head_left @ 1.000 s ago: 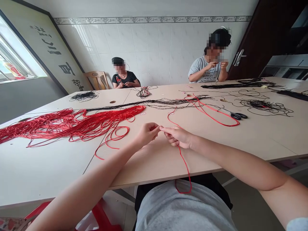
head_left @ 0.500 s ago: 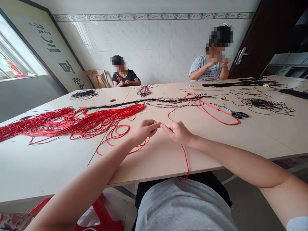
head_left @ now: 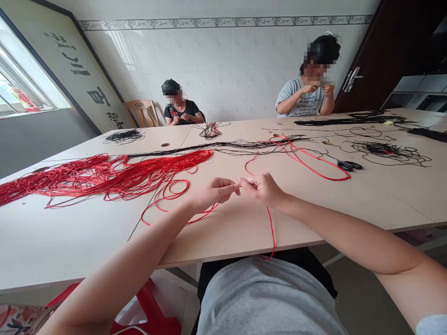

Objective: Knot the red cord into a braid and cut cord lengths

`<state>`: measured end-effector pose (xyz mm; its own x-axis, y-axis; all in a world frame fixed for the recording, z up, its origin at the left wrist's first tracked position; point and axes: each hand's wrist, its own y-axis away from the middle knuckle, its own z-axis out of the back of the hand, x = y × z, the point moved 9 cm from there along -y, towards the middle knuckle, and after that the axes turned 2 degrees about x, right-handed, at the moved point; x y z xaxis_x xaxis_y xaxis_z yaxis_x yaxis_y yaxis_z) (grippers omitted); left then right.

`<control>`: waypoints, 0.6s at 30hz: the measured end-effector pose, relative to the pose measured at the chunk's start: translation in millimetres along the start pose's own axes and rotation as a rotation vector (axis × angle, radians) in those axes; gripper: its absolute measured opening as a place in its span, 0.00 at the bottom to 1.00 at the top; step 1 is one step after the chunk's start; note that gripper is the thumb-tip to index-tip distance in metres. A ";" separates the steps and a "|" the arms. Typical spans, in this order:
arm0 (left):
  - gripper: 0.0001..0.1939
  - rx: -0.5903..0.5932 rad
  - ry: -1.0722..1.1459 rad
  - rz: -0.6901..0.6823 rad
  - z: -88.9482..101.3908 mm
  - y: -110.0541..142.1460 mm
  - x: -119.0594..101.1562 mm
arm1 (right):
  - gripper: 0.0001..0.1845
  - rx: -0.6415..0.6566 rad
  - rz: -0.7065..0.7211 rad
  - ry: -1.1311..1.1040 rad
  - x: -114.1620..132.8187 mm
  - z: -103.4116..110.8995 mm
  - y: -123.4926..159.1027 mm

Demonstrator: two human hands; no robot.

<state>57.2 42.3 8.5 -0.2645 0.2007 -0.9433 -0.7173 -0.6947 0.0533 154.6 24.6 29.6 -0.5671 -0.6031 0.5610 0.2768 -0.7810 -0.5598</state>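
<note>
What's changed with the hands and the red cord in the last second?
The left hand and right hand have shifted slightly rightward, fingertips close together. The thin red cord below the right hand has been drawn up, its hanging loop now shorter. The bundle of red cords and black-handled scissors stayed where they were.

The left hand (head_left: 213, 194) and right hand (head_left: 263, 190) nearly meet above the table (head_left: 216, 237), the right seemingly pinching a thin red cord (head_left: 271, 235) that hangs past the edge. A tangled bundle of red cords (head_left: 104, 179) lies to their left.
</note>
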 end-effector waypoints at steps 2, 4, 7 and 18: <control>0.16 -0.031 0.063 -0.022 1.5 -2.6 0.8 | 0.25 -0.024 0.005 0.006 1.4 0.8 -0.6; 0.17 -0.051 0.163 -0.054 3.3 -6.7 3.0 | 0.25 -0.042 0.024 0.013 4.2 0.9 -1.4; 0.18 -0.042 0.304 -0.080 4.9 -13.2 8.2 | 0.23 -0.054 0.084 0.036 11.1 0.6 -1.0; 0.17 0.083 0.197 -0.026 -6.8 -8.9 5.3 | 0.17 -0.070 0.041 0.126 -5.9 18.4 -5.0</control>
<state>66.6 44.9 0.8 -0.1199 0.0727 -0.9901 -0.7751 -0.6301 0.0476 170.8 29.1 40.3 -0.6502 -0.6057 0.4586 0.2491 -0.7402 -0.6245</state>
